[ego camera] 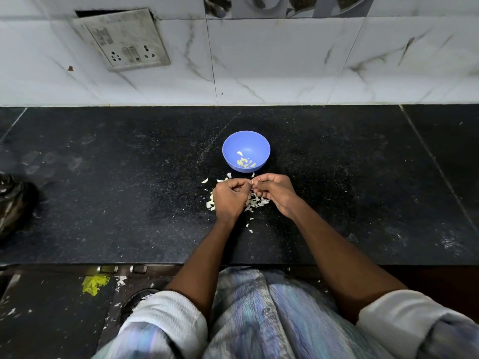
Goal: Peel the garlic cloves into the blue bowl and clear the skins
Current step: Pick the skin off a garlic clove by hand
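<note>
A blue bowl [246, 141] stands on the black counter with several peeled garlic cloves [245, 162] in its bottom. Just in front of it my left hand [229, 196] and my right hand [276, 191] meet, fingers curled, pinching a small garlic clove [252, 183] between their fingertips; the clove is mostly hidden. A heap of white garlic skins [255, 202] lies on the counter under and between the hands, with loose unpeeled cloves [211, 204] at the left of my left hand.
The black granite counter [129, 203] runs to a white tiled wall with a switch socket plate [124, 40]. A dark crumpled bag [13, 203] sits at the far left edge. Scraps lie on the floor below the counter's front edge.
</note>
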The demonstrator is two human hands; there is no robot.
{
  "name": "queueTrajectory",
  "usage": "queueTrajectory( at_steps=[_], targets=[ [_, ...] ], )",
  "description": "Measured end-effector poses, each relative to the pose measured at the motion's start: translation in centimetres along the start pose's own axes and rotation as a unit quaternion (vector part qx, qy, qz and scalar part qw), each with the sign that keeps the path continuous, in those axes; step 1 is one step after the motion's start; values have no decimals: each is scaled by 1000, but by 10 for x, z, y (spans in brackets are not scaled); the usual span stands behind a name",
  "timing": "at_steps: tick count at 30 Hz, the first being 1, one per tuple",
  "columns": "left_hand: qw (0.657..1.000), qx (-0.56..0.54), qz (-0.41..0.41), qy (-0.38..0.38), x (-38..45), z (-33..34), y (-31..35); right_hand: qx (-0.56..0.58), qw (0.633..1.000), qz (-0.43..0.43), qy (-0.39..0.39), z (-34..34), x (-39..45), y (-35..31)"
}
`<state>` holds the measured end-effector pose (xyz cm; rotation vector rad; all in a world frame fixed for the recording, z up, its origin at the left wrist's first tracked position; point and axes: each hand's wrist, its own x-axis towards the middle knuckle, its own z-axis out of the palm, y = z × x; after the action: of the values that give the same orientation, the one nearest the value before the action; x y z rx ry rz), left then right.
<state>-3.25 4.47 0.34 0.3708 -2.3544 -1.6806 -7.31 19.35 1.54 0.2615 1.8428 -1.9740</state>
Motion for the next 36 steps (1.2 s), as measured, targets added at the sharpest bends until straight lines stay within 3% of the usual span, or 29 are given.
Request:
queueTrajectory(
  at_steps=[10, 16, 28, 36],
  targets=[
    [999, -29, -17, -29, -1, 2, 6, 16, 999, 23, 18, 0, 0, -1],
    [996, 38, 56, -49, 0, 4, 0, 15, 999, 30, 18, 0, 0, 0],
    [997, -53, -44, -24, 2, 10, 0, 67, 998, -3, 3, 1, 3, -3],
    [998, -34, -55, 0, 3, 11, -1, 49, 999, -3, -13, -2, 2, -2]
  ],
)
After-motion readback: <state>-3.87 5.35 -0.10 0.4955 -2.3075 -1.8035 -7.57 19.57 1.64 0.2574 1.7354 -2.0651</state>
